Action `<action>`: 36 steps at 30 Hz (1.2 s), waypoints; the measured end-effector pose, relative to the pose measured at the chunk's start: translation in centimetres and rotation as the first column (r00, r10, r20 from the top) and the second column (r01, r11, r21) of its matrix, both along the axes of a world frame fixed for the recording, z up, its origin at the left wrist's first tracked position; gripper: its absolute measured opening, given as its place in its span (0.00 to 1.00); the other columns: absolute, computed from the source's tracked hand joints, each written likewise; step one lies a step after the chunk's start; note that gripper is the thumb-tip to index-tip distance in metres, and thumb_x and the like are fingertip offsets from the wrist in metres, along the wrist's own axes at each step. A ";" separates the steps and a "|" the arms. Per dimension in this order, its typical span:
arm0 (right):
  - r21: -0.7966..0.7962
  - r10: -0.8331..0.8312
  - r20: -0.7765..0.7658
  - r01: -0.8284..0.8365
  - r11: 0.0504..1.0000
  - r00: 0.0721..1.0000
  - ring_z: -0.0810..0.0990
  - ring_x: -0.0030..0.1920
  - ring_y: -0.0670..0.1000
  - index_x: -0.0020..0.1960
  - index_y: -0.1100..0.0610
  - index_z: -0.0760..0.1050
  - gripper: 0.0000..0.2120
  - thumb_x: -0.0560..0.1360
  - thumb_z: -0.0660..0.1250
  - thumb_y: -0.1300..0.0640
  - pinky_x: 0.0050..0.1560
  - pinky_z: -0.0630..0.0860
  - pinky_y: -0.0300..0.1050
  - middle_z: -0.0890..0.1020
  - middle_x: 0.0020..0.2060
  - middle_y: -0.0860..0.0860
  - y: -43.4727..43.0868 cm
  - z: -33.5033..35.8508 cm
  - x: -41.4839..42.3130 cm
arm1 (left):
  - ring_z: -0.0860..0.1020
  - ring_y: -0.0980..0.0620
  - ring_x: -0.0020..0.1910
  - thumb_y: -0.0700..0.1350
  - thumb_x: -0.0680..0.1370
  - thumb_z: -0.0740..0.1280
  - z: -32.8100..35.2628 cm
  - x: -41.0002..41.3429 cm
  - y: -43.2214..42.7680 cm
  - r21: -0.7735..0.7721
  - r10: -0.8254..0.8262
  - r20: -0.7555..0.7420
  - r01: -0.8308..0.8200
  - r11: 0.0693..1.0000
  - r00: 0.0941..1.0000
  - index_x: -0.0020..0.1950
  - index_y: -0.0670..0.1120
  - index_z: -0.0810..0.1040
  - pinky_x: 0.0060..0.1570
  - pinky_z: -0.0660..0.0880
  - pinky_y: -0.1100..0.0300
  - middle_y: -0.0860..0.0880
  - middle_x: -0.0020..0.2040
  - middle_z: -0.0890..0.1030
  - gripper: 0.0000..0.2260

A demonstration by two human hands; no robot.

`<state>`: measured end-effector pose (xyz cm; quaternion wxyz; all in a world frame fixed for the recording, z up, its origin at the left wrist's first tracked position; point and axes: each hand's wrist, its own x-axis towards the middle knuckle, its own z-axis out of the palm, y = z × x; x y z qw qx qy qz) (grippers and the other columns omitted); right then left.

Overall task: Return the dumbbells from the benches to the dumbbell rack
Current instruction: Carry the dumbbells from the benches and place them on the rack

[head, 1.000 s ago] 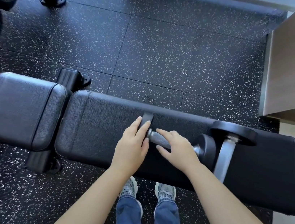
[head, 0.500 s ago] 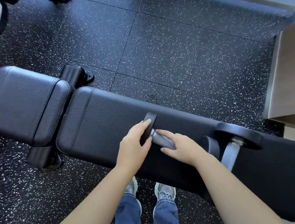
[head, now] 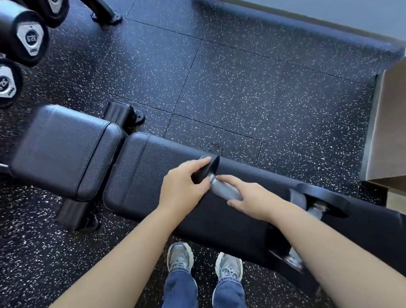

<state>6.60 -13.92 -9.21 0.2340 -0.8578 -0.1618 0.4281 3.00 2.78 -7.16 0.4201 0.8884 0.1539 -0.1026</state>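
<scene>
Here the left hand (head: 183, 190) curls its fingers round the black end of the dumbbell (head: 224, 189); the right hand (head: 252, 200) wraps fingers round its knurled handle, mid-desk (head: 152, 173); the rack (head: 99, 4) stands at nine o'clock.

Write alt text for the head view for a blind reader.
Two bare hands hold a dumbbell at a black bench: the left hand grips one end plate, the right hand the knurled handle. A dumbbell rack stands at left.

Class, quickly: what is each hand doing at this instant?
Left hand: gripping the dumbbell by its black end plate.
Right hand: fingers curled round its knurled handle.
</scene>
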 end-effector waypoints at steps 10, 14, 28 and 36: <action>0.066 0.031 0.117 -0.039 0.997 0.993 0.77 0.47 0.54 0.72 0.42 0.56 0.28 0.76 0.62 0.56 0.49 0.73 0.44 0.79 0.55 0.57 3.1 15.4 2.7 | 0.79 0.59 0.50 0.46 0.67 0.72 14.6 2.3 3.5 -0.010 0.062 0.199 -0.061 0.998 0.978 0.55 0.56 0.80 0.57 0.73 0.59 0.56 0.51 0.83 0.17; 0.090 0.063 0.133 -0.075 0.993 0.989 0.77 0.49 0.53 0.72 0.43 0.55 0.30 0.75 0.63 0.57 0.51 0.72 0.44 0.77 0.59 0.55 4.1 21.8 3.1 | 0.80 0.60 0.49 0.49 0.65 0.70 20.5 2.0 4.6 -0.077 0.093 0.290 -0.074 0.994 0.953 0.54 0.56 0.81 0.56 0.75 0.56 0.58 0.50 0.83 0.17; 0.301 0.078 0.164 -0.125 0.946 0.983 0.75 0.43 0.47 0.72 0.50 0.55 0.31 0.74 0.65 0.57 0.41 0.69 0.40 0.74 0.47 0.46 8.2 36.4 -1.5 | 0.78 0.62 0.52 0.46 0.69 0.70 34.6 -2.0 8.2 0.052 0.065 0.508 -0.106 0.993 0.859 0.53 0.54 0.81 0.58 0.72 0.62 0.60 0.51 0.81 0.13; 0.438 0.261 0.074 -0.267 0.858 0.962 0.74 0.38 0.41 0.75 0.47 0.50 0.38 0.73 0.67 0.59 0.44 0.71 0.37 0.74 0.40 0.42 10.6 40.4 -4.0 | 0.77 0.65 0.52 0.37 0.70 0.72 38.7 -7.3 10.5 -0.045 0.233 0.597 -0.258 0.965 0.768 0.49 0.60 0.78 0.57 0.71 0.67 0.63 0.49 0.79 0.17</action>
